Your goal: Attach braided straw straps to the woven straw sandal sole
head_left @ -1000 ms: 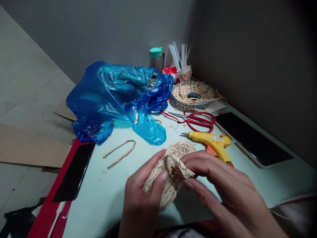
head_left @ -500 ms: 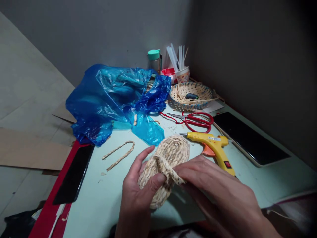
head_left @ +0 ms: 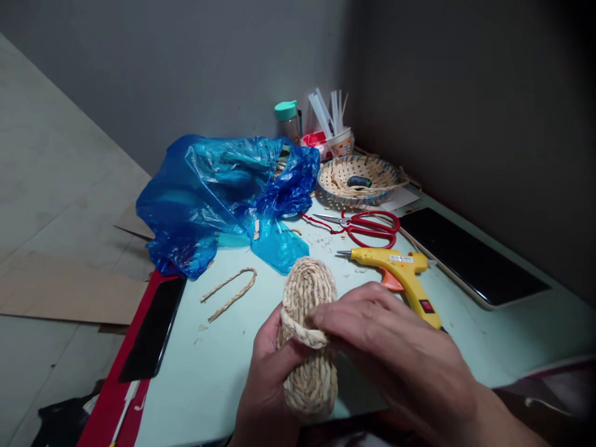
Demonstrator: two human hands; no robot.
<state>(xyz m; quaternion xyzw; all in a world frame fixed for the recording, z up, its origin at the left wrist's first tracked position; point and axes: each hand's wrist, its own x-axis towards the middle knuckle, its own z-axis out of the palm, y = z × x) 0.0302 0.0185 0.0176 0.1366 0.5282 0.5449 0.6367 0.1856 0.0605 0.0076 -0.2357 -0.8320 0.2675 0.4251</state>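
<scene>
A small oval sole of coiled straw braid (head_left: 311,388), like a miniature woven slipper, stands tilted toward me above the table. My left hand (head_left: 272,379) grips it from the left, thumb over its middle. Across the sole runs a short braided strap (head_left: 305,335), one end fixed at the left edge. My right hand (head_left: 395,347) is closed at the strap's right end, fingertips pressed against the strap and the sole; part of those fingers is hidden. Left of the hands, a loose bent piece of braid (head_left: 233,292) lies on the table.
A yellow glue gun (head_left: 403,267) and red-handled scissors (head_left: 367,225) lie at the right, beside a large black tablet (head_left: 470,257). Behind are a blue plastic bag (head_left: 209,186), a woven basket (head_left: 330,180) and a cup of glue sticks (head_left: 341,144). A black phone (head_left: 156,326) rests at the left edge.
The sole has turned from slanting to nearly upright in my left hand. The strap now lies across it, and my right fingers have shifted left over the sole.
</scene>
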